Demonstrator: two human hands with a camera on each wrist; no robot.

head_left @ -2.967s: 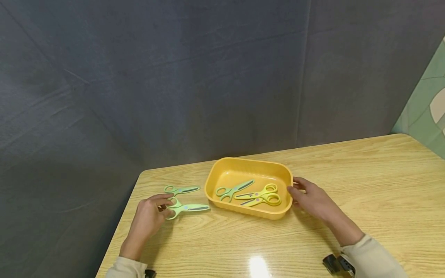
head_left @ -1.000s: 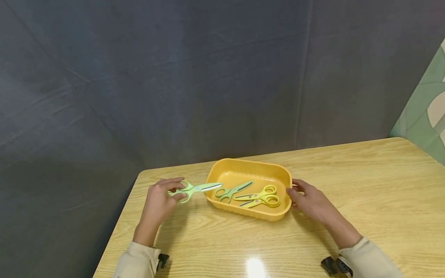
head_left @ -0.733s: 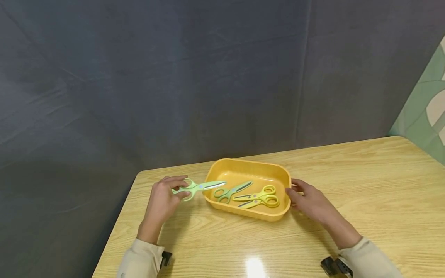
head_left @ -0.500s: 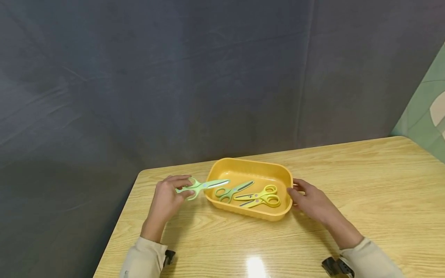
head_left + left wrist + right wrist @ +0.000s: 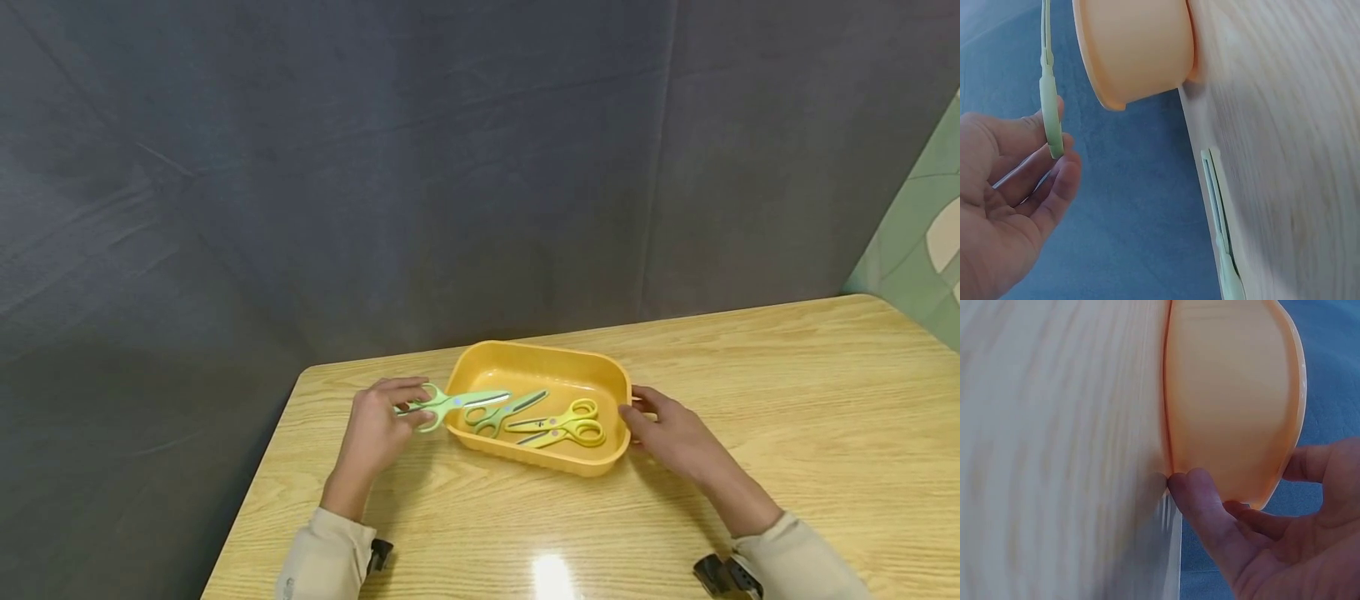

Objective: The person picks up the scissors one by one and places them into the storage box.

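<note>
My left hand (image 5: 378, 421) pinches light green scissors (image 5: 450, 402) by the handle loops, and their blades reach over the left rim of a yellow plastic tray (image 5: 555, 360). In the left wrist view these scissors (image 5: 1051, 115) hang edge-on between thumb and fingers, above table height. My right hand (image 5: 671, 433) grips the tray's right end, thumb at the rim and fingertips low on the outer wall (image 5: 1229, 394). Inside the tray lie another green pair of scissors (image 5: 517, 406) and yellow scissors (image 5: 573, 425) with parted blades.
One more pair of green scissors (image 5: 1217, 212) lies on the wooden table (image 5: 480, 517), seen in the left wrist view; in the head view the left hand hides it. A dark grey cloth (image 5: 450, 183) stands behind the table, and a green patterned surface (image 5: 918, 217) at far right.
My left hand has picked the green scissors up off the table and carried them right, until their blades overlap the tray. My right hand has stayed at the tray's end.
</note>
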